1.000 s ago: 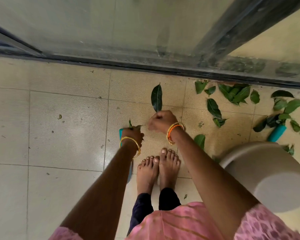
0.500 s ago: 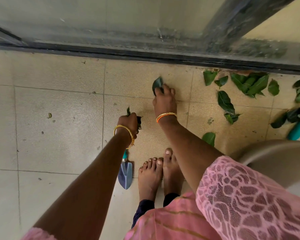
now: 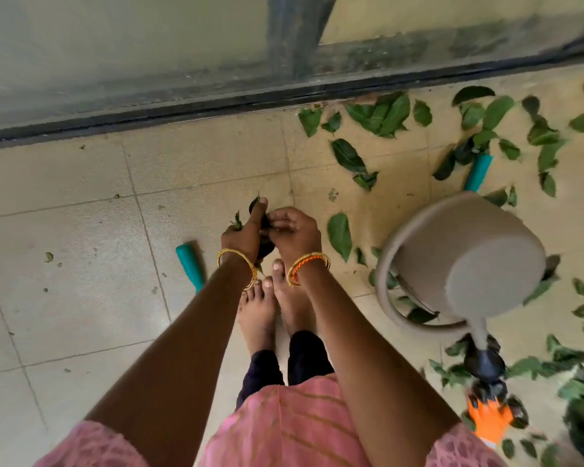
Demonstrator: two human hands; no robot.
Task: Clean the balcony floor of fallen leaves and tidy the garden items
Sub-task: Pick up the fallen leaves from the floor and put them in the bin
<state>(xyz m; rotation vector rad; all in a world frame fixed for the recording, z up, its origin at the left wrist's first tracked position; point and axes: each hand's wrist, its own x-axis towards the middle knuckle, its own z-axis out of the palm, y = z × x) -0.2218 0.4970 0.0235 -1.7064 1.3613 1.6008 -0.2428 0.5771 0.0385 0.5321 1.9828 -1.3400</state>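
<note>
Step in hand: leaf collection; judged to be a transfer of a picked leaf into the bundle.
Left hand (image 3: 246,230): fingers were curled round a bundle of leaves (image 3: 265,246); leaf tips protruded above and below the fist.
Right hand (image 3: 292,230): fingertips were bent inward, pinching a dark leaf at the bundle, touching the left hand.
Remaining leaves: one leaf (image 3: 339,234) lay just beside the right hand; scattered leaves (image 3: 381,114) lay along the door track and around the bucket (image 3: 459,261).
Garden items: a teal handle (image 3: 189,266) lay on the floor near the left forearm; a second teal handle (image 3: 478,171) lay among the leaves.
Next move: judged to call for freeing the right hand and reaching for the nearest leaf.
</note>
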